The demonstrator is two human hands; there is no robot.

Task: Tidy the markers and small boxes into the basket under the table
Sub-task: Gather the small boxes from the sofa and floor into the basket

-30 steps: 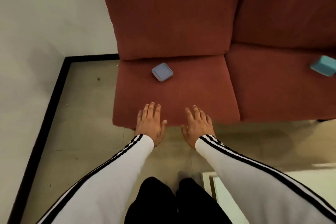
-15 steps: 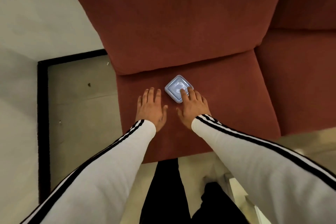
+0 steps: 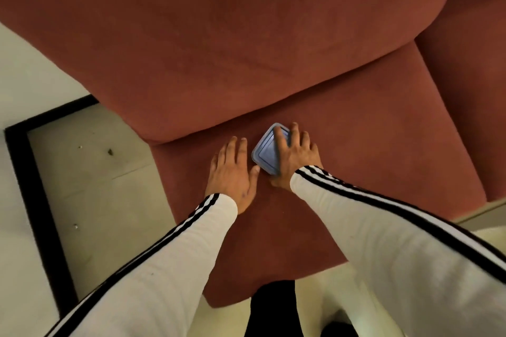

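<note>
A small blue box (image 3: 265, 155) with a flat square lid lies on the red sofa seat cushion (image 3: 369, 131), close to the back cushion. My right hand (image 3: 297, 157) covers its right half, fingers curled over the far edge and thumb at the near corner, gripping it. My left hand (image 3: 231, 172) rests flat on the cushion just left of the box, fingers apart, its thumb tip near the box's left edge. No markers or basket are in view.
The tall red back cushion (image 3: 219, 35) rises right behind the box. A second seat cushion (image 3: 471, 90) adjoins on the right. Grey floor (image 3: 90, 178) with a black skirting line (image 3: 24, 172) lies to the left. My dark trouser legs stand at the sofa's front edge.
I have leaned in closer over the sofa. My right hand slid from touching the box's near corner to covering and gripping it. My left hand moved up beside the box.
</note>
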